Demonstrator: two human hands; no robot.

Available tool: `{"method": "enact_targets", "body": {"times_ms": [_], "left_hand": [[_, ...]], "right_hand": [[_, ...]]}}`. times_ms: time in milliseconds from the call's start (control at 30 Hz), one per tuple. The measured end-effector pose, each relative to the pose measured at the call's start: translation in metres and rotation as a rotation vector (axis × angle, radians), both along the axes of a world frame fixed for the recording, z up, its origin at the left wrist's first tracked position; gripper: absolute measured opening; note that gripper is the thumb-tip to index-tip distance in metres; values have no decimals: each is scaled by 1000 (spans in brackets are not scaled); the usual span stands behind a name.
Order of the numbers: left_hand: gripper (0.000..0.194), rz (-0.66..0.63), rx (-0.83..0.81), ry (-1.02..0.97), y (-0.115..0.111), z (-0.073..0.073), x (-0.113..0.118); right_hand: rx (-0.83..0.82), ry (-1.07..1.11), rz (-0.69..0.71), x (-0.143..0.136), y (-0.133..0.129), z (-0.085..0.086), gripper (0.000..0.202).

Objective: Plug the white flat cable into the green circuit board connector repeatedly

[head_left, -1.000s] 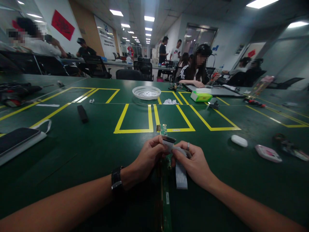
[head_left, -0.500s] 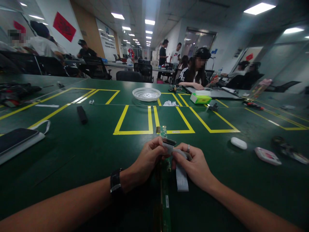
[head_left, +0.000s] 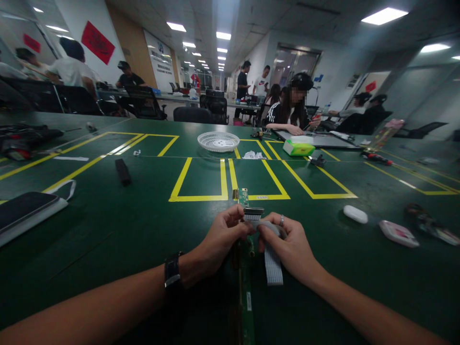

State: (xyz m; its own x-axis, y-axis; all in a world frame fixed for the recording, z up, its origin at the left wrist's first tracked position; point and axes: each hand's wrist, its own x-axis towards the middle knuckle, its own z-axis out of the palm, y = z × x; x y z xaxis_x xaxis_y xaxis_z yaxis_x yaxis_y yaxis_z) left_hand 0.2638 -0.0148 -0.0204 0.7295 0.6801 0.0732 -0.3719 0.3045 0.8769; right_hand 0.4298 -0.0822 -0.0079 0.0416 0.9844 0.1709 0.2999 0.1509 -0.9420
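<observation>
Ribbon cable [head_left: 273,268] w/ connector [head_left: 254,211], held in both your hands.
Your L hand [head_left: 224,235] pinches near the connector, your R hand [head_left: 287,242] grips the cable, above green tabletop [head_left: 143,225].

Head-worn view looks forward and down at both hands [head_left: 251,239].

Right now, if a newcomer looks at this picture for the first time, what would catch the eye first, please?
Probably the left hand and right hand, holding a pale ribbon cable at the centre, above a long green circuit board. Next, the bright yellow tape outlines on the green table, with a white basket beyond them. Then the red poster on the wall, upper left.
</observation>
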Motion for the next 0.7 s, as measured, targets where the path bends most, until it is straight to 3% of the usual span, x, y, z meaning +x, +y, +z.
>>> {"method": "enact_targets", "body": {"times_ms": [267,700], "left_hand": [[28,-23,34,-36,0,3,0],[17,44,0,41,-1,1,1]], "right_hand": [[0,63,13,-3,1,0,19],[-12,31,23,-1,1,-4,21]]}}
